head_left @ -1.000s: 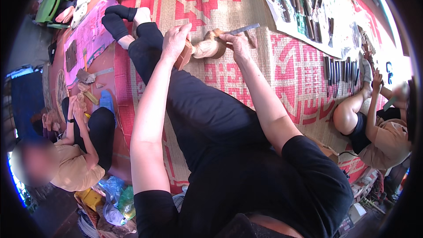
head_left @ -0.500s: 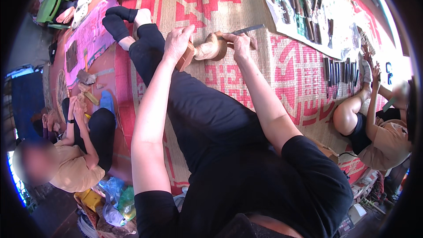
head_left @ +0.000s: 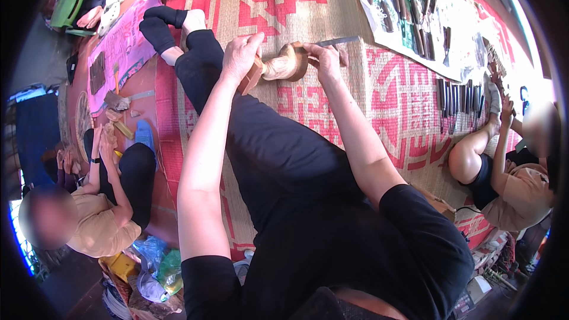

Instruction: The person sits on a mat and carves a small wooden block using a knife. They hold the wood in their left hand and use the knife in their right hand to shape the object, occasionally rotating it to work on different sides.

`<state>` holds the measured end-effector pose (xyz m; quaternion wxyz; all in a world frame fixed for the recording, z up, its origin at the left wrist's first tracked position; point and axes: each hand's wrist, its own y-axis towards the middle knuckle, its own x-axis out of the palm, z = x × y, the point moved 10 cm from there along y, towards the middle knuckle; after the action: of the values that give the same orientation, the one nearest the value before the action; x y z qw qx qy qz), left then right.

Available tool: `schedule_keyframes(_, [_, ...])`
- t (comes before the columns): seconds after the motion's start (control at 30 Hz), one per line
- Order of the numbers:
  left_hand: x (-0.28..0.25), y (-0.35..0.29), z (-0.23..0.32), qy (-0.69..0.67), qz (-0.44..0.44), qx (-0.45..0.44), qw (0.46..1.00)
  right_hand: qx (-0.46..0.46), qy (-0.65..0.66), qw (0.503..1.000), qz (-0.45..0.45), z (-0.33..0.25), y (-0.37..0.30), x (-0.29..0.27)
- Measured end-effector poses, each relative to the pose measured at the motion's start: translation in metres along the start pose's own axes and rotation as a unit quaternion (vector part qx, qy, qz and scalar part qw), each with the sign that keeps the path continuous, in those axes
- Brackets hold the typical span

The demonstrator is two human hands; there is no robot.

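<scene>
A carved wooden piece [head_left: 284, 65], pale and curved in the middle with browner, blocky ends, lies across between my hands above the mat. My left hand [head_left: 240, 59] is closed round its left end, beside a reddish-brown block-like part [head_left: 253, 76]. At the right end my right hand [head_left: 323, 59] is closed, its fingers pinching a narrow, flat grey metal tool that looks like a file [head_left: 341, 41]. The tool sticks out to the right past the fingers. My fingers hide the tool's other end and where it meets the wood.
A patterned woven mat [head_left: 332, 12] spreads under my stretched-out legs. Many handled carving tools lie on a white sheet [head_left: 379, 35] at the far right, with a row of dark tools [head_left: 459, 98] nearer. Co-workers sit left [head_left: 106, 219] and right [head_left: 515, 189]; a pink cloth [head_left: 130, 41] lies far left.
The view has shifted slightly. My right fingers have moved a little along the tool toward the wood; my left hand keeps its hold. The right co-worker's hands have moved slightly.
</scene>
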<state>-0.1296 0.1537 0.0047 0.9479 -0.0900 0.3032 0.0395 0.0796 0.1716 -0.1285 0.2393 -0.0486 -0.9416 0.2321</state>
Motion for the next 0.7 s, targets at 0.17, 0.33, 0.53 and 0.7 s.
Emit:
schedule_keyframes(0.17, [0.002, 0.000, 0.004, 0.011, -0.005, 0.026, 1.000, -0.024, -0.061, 0.994, -0.087, -0.010, -0.008, 0.027])
schedule_keyframes(0.33, [0.004, 0.002, 0.013, 0.073, 0.011, 0.115, 0.991, 0.038, -0.067, 0.997, -0.022, 0.008, 0.006, -0.001])
schedule_keyframes(0.53, [-0.002, -0.002, 0.014, 0.046, -0.008, 0.038, 0.998, -0.005, -0.077, 0.996, -0.048, -0.008, 0.000, 0.017])
schedule_keyframes(0.7, [0.001, -0.005, 0.014, 0.030, 0.001, 0.057, 0.998, 0.011, -0.090, 0.996, 0.016, 0.002, 0.009, -0.006])
